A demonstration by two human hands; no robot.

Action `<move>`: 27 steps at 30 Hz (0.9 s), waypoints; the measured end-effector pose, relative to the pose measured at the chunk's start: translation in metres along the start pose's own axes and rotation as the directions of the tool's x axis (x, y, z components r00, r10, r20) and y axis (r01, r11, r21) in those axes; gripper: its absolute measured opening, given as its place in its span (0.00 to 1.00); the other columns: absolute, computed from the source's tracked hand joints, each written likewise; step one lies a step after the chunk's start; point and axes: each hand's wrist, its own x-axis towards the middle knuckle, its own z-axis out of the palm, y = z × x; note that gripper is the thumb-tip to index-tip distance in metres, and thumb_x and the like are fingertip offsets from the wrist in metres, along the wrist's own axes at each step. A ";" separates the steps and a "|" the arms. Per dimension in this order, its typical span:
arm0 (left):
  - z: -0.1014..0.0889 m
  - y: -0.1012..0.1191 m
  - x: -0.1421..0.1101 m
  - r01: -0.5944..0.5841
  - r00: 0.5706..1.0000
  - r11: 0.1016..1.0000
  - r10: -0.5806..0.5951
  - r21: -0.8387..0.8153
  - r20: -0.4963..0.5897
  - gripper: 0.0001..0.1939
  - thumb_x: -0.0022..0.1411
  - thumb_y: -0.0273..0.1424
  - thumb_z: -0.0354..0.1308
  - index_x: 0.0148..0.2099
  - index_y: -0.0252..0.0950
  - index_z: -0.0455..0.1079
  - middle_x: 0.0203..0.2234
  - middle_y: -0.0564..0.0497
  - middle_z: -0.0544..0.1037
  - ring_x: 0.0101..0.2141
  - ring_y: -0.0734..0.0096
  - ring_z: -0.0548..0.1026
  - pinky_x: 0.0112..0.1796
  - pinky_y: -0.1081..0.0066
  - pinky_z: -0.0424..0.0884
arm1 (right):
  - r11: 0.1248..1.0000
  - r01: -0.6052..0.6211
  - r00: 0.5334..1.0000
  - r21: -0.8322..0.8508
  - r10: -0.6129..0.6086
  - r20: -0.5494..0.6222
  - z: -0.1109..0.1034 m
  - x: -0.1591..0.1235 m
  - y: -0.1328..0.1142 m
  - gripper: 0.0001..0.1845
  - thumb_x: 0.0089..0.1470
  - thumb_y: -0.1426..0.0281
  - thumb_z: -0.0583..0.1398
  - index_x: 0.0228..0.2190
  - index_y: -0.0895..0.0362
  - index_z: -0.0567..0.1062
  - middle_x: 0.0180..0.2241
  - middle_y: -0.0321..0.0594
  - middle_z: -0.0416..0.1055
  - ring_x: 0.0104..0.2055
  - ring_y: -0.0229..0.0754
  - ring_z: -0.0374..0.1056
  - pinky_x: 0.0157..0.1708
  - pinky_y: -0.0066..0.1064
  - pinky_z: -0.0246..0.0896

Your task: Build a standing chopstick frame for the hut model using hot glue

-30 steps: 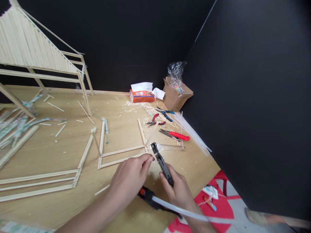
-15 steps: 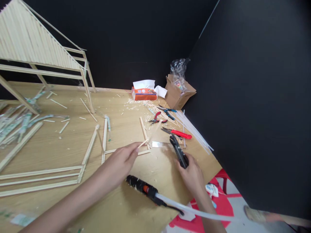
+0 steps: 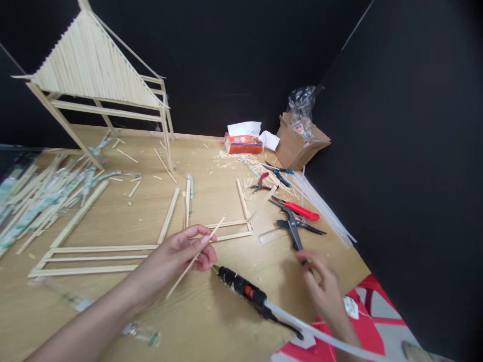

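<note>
My left hand (image 3: 180, 255) pinches a thin wooden stick (image 3: 196, 256) that slants from lower left to upper right above the table. My right hand (image 3: 320, 286) hovers open and empty, fingers loosely spread, just in front of the black cutters (image 3: 295, 229), which lie open on the table. A black hot glue gun (image 3: 241, 287) with a white glue stick (image 3: 320, 334) in its back lies between my two hands. Beyond my left hand lies a flat rectangular stick frame (image 3: 211, 226).
A stick-built roof model (image 3: 94, 70) stands at the back left. Wrapped chopsticks (image 3: 33, 201) are heaped at the left. A longer flat frame (image 3: 98, 256), red-handled pliers (image 3: 260, 182), a red cutter (image 3: 300, 208), a clear ruler (image 3: 273, 236), a tissue box (image 3: 243, 143) and a cardboard box (image 3: 300, 143) sit on the wooden table (image 3: 211, 332).
My right hand set the black cutters down on the table and drew back empty. My left hand kept the stick and pulled it toward me. The view shifted left.
</note>
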 end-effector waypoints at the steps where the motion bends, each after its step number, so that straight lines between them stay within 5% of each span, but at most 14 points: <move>1: -0.002 -0.001 -0.001 -0.002 1.000 1.000 0.002 -0.017 -0.010 0.14 0.63 0.43 0.56 0.40 0.37 0.65 0.27 0.54 0.73 0.27 0.76 0.68 0.31 0.75 0.64 | 0.992 -0.021 0.980 0.126 -0.004 0.197 0.000 -0.010 -0.012 0.13 0.55 0.70 0.52 0.39 0.54 0.75 0.43 0.46 0.71 0.45 0.47 0.69 0.44 0.36 0.65; 3: -0.004 -0.005 0.000 -0.002 0.999 0.999 0.001 -0.036 -0.034 0.14 0.63 0.43 0.56 0.41 0.37 0.66 0.24 0.56 0.69 0.25 0.78 0.63 0.28 0.77 0.60 | 0.957 -0.059 0.893 0.283 -0.076 0.444 0.008 -0.023 -0.037 0.16 0.54 0.71 0.56 0.45 0.54 0.74 0.45 0.46 0.71 0.47 0.47 0.68 0.48 0.36 0.64; 5: -0.006 -0.009 0.000 0.005 0.998 0.999 -0.009 -0.053 -0.063 0.14 0.62 0.42 0.57 0.42 0.36 0.67 0.22 0.58 0.64 0.23 0.79 0.59 0.25 0.78 0.56 | 0.947 -0.050 0.846 0.317 -0.128 0.518 0.023 -0.026 -0.060 0.29 0.47 0.72 0.63 0.53 0.53 0.69 0.52 0.46 0.68 0.53 0.48 0.65 0.53 0.36 0.60; 7: -0.006 -0.010 -0.001 0.022 0.997 0.998 -0.027 -0.067 -0.072 0.14 0.61 0.41 0.58 0.42 0.35 0.68 0.23 0.58 0.64 0.23 0.80 0.58 0.25 0.79 0.55 | 0.943 -0.050 0.859 0.329 -0.128 0.496 0.040 -0.022 -0.077 0.32 0.44 0.72 0.67 0.52 0.52 0.70 0.51 0.44 0.69 0.52 0.48 0.66 0.53 0.35 0.60; 12: -0.007 -0.007 -0.005 0.025 1.000 1.000 -0.024 -0.007 0.018 0.14 0.63 0.39 0.57 0.44 0.33 0.67 0.27 0.54 0.71 0.24 0.79 0.64 0.28 0.77 0.61 | 0.923 -0.199 0.879 0.329 0.020 0.476 0.063 -0.011 -0.089 0.09 0.56 0.65 0.60 0.38 0.55 0.75 0.36 0.39 0.74 0.39 0.43 0.70 0.41 0.32 0.64; 16: -0.009 -0.005 -0.005 -0.013 1.000 1.000 0.013 0.022 0.028 0.13 0.64 0.39 0.55 0.42 0.33 0.66 0.28 0.53 0.72 0.24 0.76 0.69 0.28 0.74 0.66 | 0.806 -0.348 0.914 0.479 0.177 0.366 0.060 -0.018 -0.085 0.16 0.57 0.56 0.58 0.34 0.57 0.73 0.31 0.40 0.73 0.31 0.41 0.68 0.30 0.28 0.65; 19: -0.009 -0.004 -0.006 -0.002 0.999 1.000 0.001 0.029 0.036 0.13 0.64 0.39 0.55 0.43 0.33 0.66 0.29 0.53 0.73 0.23 0.76 0.70 0.27 0.73 0.68 | 0.766 -0.307 0.948 0.565 0.192 0.256 0.053 -0.021 -0.087 0.16 0.58 0.56 0.57 0.33 0.57 0.73 0.31 0.40 0.73 0.26 0.38 0.66 0.27 0.27 0.64; 23: -0.008 -0.005 -0.008 0.010 0.997 1.000 -0.012 0.025 0.077 0.13 0.65 0.39 0.54 0.43 0.34 0.66 0.30 0.52 0.74 0.23 0.76 0.72 0.25 0.74 0.70 | 0.867 -0.184 0.980 0.464 0.129 0.149 0.047 -0.016 -0.099 0.14 0.59 0.59 0.57 0.31 0.55 0.76 0.32 0.39 0.75 0.28 0.38 0.67 0.34 0.27 0.65; 27: -0.005 -0.005 -0.009 0.020 0.996 0.999 -0.023 0.032 0.090 0.13 0.65 0.39 0.53 0.44 0.34 0.65 0.30 0.52 0.75 0.23 0.75 0.73 0.25 0.73 0.71 | 0.869 -0.124 0.992 0.479 0.103 0.070 0.050 -0.009 -0.111 0.14 0.58 0.59 0.57 0.29 0.55 0.76 0.28 0.37 0.74 0.26 0.37 0.67 0.32 0.26 0.65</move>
